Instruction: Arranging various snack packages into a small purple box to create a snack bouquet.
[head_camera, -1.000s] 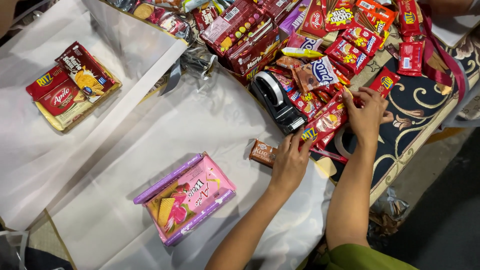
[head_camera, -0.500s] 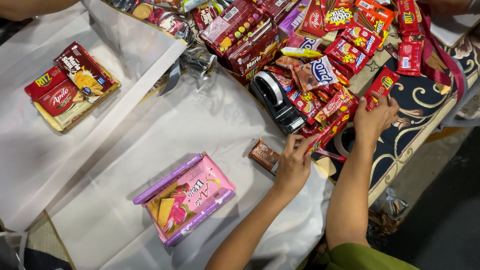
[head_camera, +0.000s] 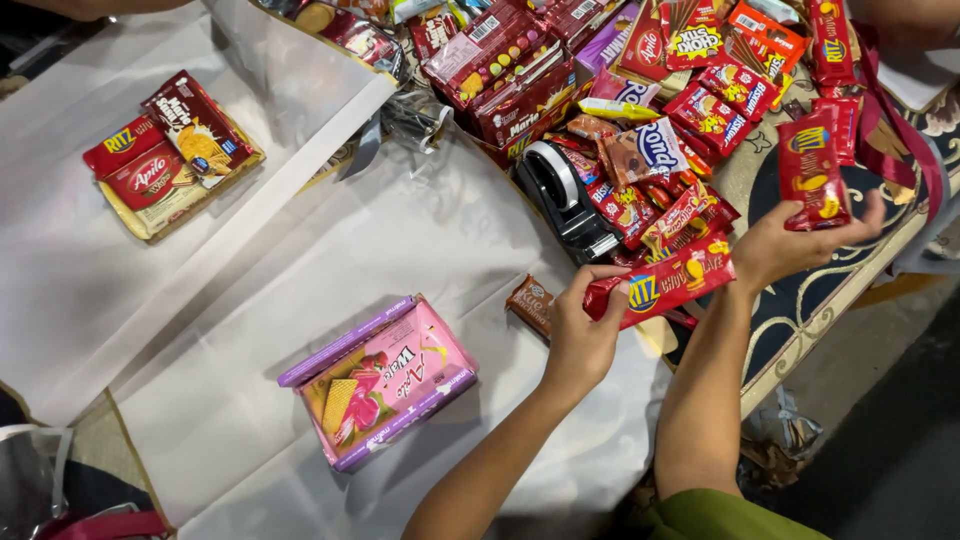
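My left hand (head_camera: 582, 335) grips one end of a long red snack packet (head_camera: 672, 285) held just above the white sheet. My right hand (head_camera: 790, 245) is raised over the patterned cloth and holds a smaller red snack packet (head_camera: 812, 170) upright by its lower edge. A small brown chocolate bar (head_camera: 528, 303) lies on the sheet just left of my left hand. Farther left on the same sheet sits a pink and purple wafer box (head_camera: 385, 383).
A black tape dispenser (head_camera: 563, 197) stands beside a big heap of red snack packs (head_camera: 640, 80) at the top. A tray with several packets (head_camera: 170, 155) rests on another white sheet (head_camera: 60, 250) at the left. The dark patterned cloth (head_camera: 800, 310) covers the right edge.
Both hands have lifted packets out of the heap: the left pulled the long red packet toward me, and the right rose to the right holding the small red packet.
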